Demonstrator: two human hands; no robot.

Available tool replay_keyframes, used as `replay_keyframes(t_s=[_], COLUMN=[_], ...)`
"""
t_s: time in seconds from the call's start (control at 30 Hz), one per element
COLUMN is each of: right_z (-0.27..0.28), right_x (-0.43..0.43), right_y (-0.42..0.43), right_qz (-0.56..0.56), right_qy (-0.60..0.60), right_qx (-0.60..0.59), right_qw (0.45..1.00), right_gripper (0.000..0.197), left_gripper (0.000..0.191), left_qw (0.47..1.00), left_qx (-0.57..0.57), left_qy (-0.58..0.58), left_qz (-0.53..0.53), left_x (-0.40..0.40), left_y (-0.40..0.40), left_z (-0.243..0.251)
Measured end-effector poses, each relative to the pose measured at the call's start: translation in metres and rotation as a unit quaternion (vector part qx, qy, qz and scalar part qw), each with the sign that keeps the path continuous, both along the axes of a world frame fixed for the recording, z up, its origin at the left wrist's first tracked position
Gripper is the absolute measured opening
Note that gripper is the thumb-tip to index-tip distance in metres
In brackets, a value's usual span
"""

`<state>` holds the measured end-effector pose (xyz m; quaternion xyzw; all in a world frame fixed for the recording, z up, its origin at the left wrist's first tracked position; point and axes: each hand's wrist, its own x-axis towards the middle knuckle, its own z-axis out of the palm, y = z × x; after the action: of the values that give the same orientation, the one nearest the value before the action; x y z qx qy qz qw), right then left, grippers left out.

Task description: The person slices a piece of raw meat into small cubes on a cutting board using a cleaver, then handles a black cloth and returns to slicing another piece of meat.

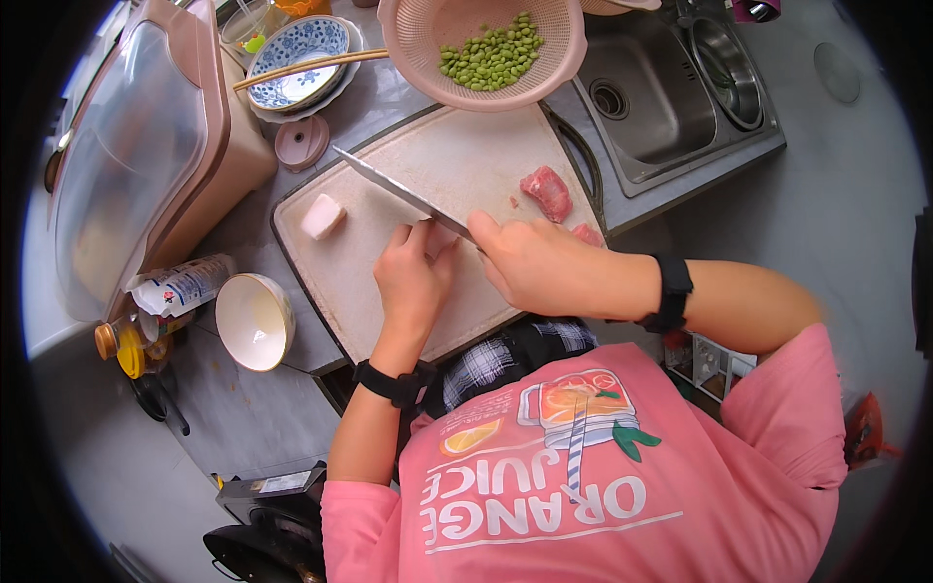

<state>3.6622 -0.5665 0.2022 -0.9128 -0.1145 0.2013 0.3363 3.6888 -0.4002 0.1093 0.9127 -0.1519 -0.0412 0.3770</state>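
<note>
My right hand [543, 259] grips a kitchen knife [401, 189], its blade slanting up and left over a white cutting board [452, 157]. Beneath the blade, the bent fingers of my left hand [415, 273] hold down a pale pink piece of meat [442, 237], mostly covered by the fingers and knife. A whitish chunk, apparently fat [322, 217], lies on the board to the left. Beyond my right hand rests a red piece of raw meat [547, 193]. Another meat piece [587, 235] is partly hidden behind that hand.
A pink colander [408, 65] with green beans overhangs the board's far edge. Chopsticks [313, 68] lie across blue-patterned bowls [299, 51]. A white bowl [254, 321] and pink bin [240, 153] stand left. The steel sink [656, 87] is at right, a black wok [251, 554] lower left.
</note>
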Motion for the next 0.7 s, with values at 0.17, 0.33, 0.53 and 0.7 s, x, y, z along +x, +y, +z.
replay_keyframes(t_s=[0.17, 0.33, 0.53, 0.7], right_z=[0.01, -0.025, -0.003, -0.044], right_x=[-0.007, -0.001, -0.021, -0.023], right_y=[-0.017, -0.008, -0.017, -0.005], right_qz=[-0.001, -0.028, -0.017, -0.043], right_qy=[0.073, -0.012, 0.085, 0.007], right_qx=[-0.023, 0.04, -0.016, 0.012], right_qw=[0.997, 0.999, 0.996, 0.999], right_gripper=[0.021, 0.02, 0.019, 0.019], left_gripper=[0.031, 0.03, 0.03, 0.031], left_qw=[1.0, 1.0, 1.0, 1.0], left_qx=[-0.016, -0.022, -0.014, -0.021], left_qy=[0.015, 0.002, 0.012, -0.012], left_qz=[0.022, 0.01, 0.021, 0.012], left_x=[-0.004, -0.004, -0.004, -0.007], left_y=[0.004, 0.0, 0.004, -0.001], left_z=[-0.002, -0.005, -0.003, -0.005])
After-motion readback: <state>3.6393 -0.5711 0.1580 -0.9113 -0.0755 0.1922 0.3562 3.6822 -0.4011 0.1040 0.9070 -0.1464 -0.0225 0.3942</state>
